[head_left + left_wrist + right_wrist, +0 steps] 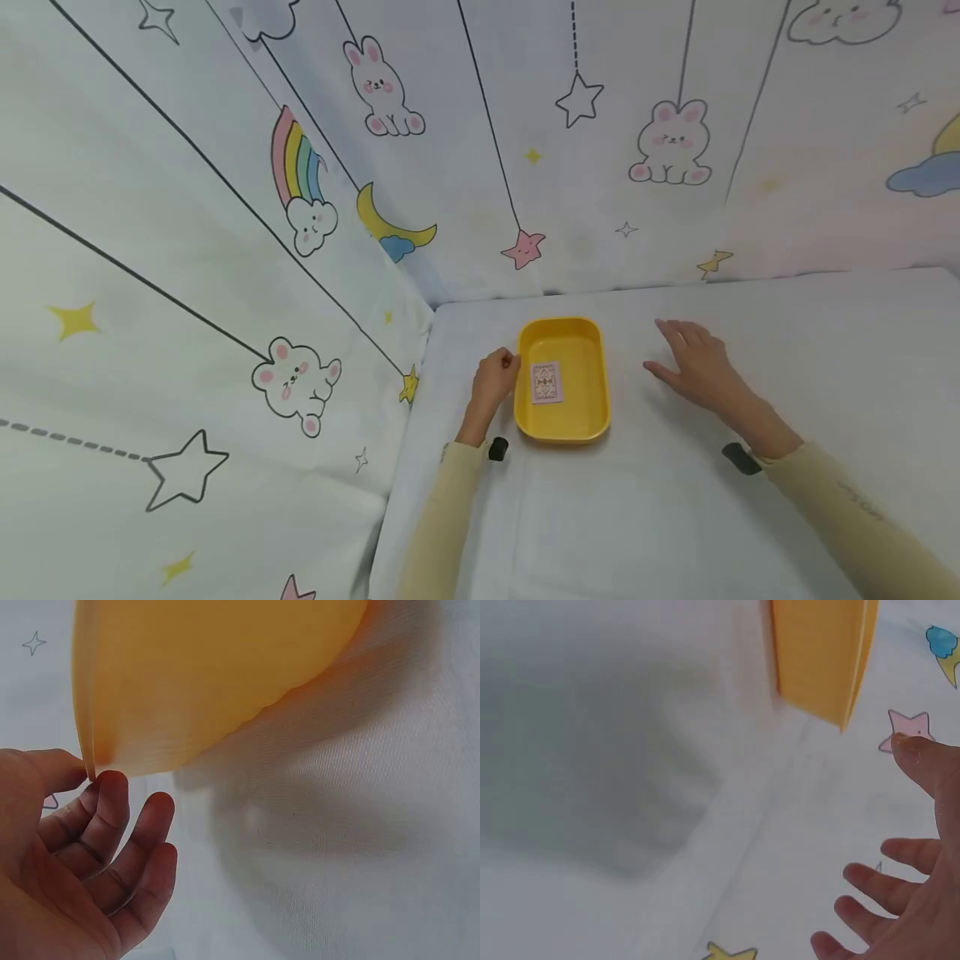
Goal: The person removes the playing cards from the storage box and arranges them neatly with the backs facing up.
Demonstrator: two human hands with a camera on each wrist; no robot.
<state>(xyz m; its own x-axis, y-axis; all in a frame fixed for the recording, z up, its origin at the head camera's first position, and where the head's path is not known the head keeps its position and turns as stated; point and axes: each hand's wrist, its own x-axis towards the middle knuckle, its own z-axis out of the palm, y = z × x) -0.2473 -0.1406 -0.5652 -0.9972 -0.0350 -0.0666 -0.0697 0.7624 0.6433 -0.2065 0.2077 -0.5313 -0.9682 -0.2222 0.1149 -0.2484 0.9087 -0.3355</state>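
White printed cloth hangs at the far left and runs on behind the counter, likely put up as a backdrop. Next comes the left hand, its grip clamped on the left rim of a yellow tray: thumb and forefinger pinch the edge, the other fingers loosely bent beside it, a hold that probably steadies the tray without reaching over its floor. The tray seems to sit flat on the counter, its longer sides running roughly front to back. Inside, left of the middle, lies a patterned card; the raised sides would stop it sliding out. Whether it is one card or a stack, I cannot tell. Farthest right, the right hand hovers well apart from the tray, its grip spread and holding nothing, perhaps so as not to cover the card.
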